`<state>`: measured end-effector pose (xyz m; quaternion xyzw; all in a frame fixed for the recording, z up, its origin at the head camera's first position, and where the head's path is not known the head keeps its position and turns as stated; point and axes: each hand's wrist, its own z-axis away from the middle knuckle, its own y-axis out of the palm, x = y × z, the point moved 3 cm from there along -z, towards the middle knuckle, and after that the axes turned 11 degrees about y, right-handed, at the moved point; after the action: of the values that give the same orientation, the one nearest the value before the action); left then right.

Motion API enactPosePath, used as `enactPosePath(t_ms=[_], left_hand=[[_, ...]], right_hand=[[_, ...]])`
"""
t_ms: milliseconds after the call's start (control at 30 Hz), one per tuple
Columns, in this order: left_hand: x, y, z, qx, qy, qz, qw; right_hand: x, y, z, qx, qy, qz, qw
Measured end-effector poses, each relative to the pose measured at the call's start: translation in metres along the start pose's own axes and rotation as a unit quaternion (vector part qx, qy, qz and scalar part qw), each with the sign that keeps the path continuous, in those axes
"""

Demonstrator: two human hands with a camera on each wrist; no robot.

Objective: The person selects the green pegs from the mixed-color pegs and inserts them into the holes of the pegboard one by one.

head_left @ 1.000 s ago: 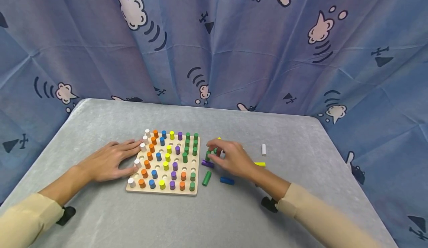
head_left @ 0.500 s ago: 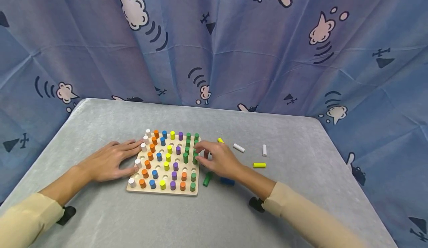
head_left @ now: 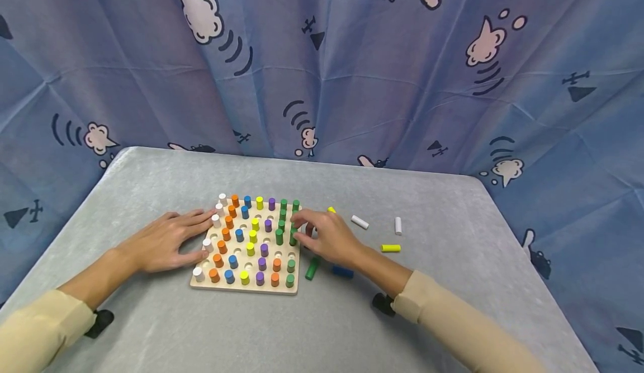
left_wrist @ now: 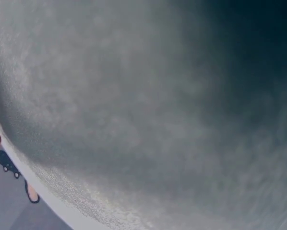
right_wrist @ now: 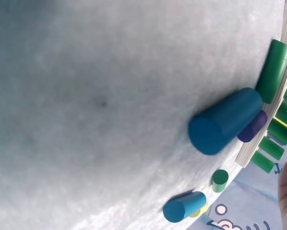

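Note:
A wooden pegboard [head_left: 241, 289] holds columns of white, orange, blue, yellow, purple and green pegs, with some bare holes. My left hand [head_left: 171, 241] lies against its left edge, fingers straight, fingertips by the white pegs; only a fingertip shows in the left wrist view. Over the board's right edge, my right hand [head_left: 329, 239] pinches a green peg [head_left: 293, 236] that stands upright at a hole in the rightmost column. The fingers partly cover the green pegs behind it. At the right wrist view's edge, the fingers [right_wrist: 286, 184] appear near the row of green pegs.
Right of the board lie a loose green peg [head_left: 312, 269], a blue peg [head_left: 343, 272], a yellow peg [head_left: 390, 248] and two white pegs, one nearer [head_left: 359, 222] and one farther [head_left: 398, 226]. A purple peg [right_wrist: 252, 126] shows beside the board in the right wrist view.
My right hand has moved left from the loose pegs to the board's right column, bringing the green peg along; it has barely shifted in the last half second. My left hand stays put.

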<state>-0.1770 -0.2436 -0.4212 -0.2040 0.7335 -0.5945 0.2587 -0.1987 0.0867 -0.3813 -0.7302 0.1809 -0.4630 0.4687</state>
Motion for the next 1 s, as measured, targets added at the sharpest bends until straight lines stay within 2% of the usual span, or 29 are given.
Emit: enactPosePath(t_ms=[500, 800, 1000], left_hand=[[-0.001, 0.0, 0.0, 0.006, -0.005, 0.007, 0.9999], [-0.001, 0.0, 0.0, -0.005, -0.001, -0.002, 1.0], [-0.001, 0.0, 0.0, 0.0, -0.007, -0.003, 1.0]], right_hand=[[-0.001, 0.002, 0.003, 0.025, -0.009, -0.005, 1.0], [-0.004, 0.005, 0.004, 0.038, -0.018, -0.01, 0.999], [-0.017, -0.001, 0.002, 0.037, 0.011, 0.011, 0.999]])
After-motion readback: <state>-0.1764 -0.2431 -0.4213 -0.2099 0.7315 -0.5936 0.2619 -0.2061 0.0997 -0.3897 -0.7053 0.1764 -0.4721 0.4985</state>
